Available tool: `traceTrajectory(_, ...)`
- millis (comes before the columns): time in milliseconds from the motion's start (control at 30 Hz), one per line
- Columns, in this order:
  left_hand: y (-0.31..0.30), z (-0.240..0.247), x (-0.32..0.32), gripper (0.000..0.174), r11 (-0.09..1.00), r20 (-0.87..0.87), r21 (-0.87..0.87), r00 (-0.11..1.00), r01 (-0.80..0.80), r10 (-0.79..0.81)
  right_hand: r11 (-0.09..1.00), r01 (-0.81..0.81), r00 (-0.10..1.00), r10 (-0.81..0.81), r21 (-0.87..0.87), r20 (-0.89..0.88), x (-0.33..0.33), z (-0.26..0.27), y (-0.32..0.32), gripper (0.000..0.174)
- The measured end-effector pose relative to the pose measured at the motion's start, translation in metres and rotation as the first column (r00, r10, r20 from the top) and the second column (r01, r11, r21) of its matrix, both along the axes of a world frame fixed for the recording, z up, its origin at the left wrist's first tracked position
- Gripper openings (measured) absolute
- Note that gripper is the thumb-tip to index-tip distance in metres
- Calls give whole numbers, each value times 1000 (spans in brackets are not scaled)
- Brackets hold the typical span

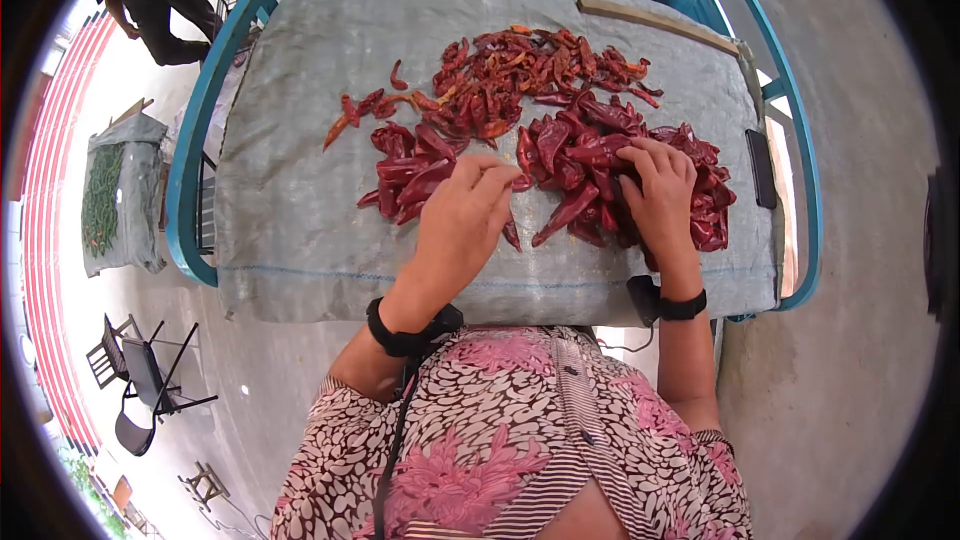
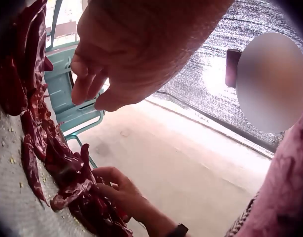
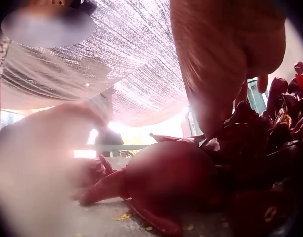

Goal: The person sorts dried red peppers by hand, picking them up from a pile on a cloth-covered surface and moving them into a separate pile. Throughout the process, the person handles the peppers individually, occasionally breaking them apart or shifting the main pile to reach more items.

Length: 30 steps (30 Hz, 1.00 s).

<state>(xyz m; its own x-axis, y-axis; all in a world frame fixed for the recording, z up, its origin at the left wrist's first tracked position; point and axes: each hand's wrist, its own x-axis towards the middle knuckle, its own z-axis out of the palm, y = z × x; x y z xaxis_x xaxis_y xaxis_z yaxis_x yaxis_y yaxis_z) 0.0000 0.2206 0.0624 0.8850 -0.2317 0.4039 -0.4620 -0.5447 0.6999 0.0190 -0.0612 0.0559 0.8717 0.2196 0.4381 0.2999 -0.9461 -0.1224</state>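
Observation:
Dried red chili peppers lie on a grey woven sheet (image 1: 300, 190) in several groups. My left hand (image 1: 462, 225) is above the sheet, between a small heap of large dark red chilies (image 1: 405, 175) and the bigger heap (image 1: 575, 205). Its fingers bend loosely, and the left wrist view shows nothing between them. My right hand (image 1: 660, 190) reaches into the bigger heap, fingers and thumb curled at the end of a dark red chili pepper (image 1: 600, 152). In the right wrist view the right hand (image 3: 225, 64) points down among the chilies, fingertips partly hidden.
Smaller, shrivelled orange-red chilies (image 1: 520, 70) spread across the sheet's far side. A wooden strip (image 1: 660, 25) lies at the back right, a dark phone (image 1: 760, 168) at the right edge. Teal metal rails (image 1: 190, 140) flank the sheet. Another person (image 1: 160, 0) stands beyond, left.

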Motion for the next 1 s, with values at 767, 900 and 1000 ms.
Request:
traceTrajectory(767, 10, 10, 2, 29, 845, 97, 242, 878, -478, 469, 957, -291, 957, 290, 0, 27, 49, -15, 47, 27)
traceTrajectory(900, -7, 5, -4, 32, 944, -64, 129, 947, -305, 314, 947, -321, 947, 321, -17, -19, 63, -26, 49, 25)
traceTrajectory(1000, -26, -5, -4, 35, 960, 25, 193, 979, -205, 204, 961, -274, 959, 276, 32, -62, 70, -34, 47, 22)
